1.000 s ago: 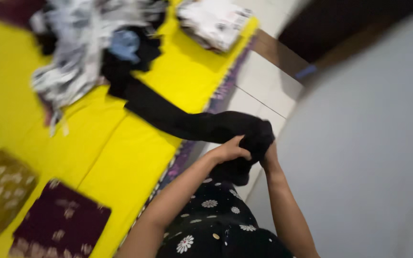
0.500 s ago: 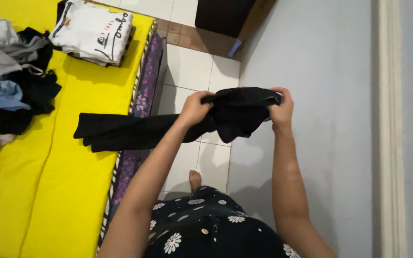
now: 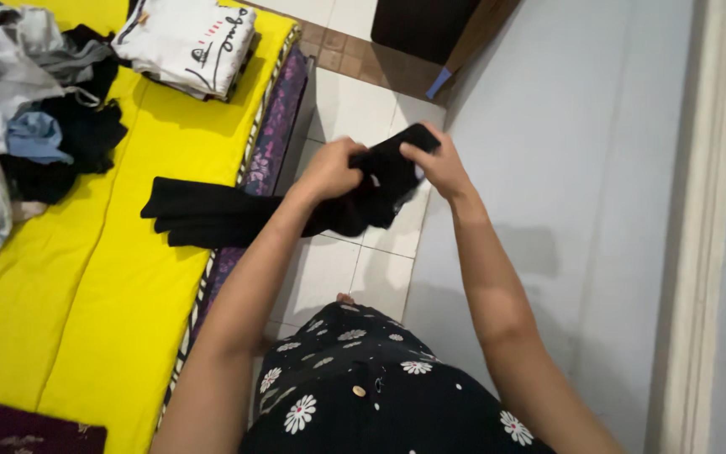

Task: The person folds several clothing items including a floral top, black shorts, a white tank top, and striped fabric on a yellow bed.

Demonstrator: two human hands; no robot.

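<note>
Both hands up over the floor tiles [image 3: 329, 277], working one black garment [image 3: 237, 214]. My left hand [image 3: 329, 168] is closed in a fist on the bunched fabric near its top end. My right hand [image 3: 437, 164] pinches the same bunch from the right, fingers curled over a folded edge. Half a second ago the hands were apart with the cloth stretched between them; now they're nearly touching and the fabric is gathered into a tighter wad, so the top end looks folded or rolled in on itself. Can't tell which, black on black hides the creases. The long tail of the garment runs left and lies on the yellow mattress [image 3: 128, 319], trailing over its patterned edge. Far left on the mattress: a loose pile of mixed clothes [image 3: 27, 109] and a folded white shirt stack [image 3: 186, 42]. A dark red patterned cloth [image 3: 27, 433] sits near left. Grey wall [image 3: 581, 210] on the right.
</note>
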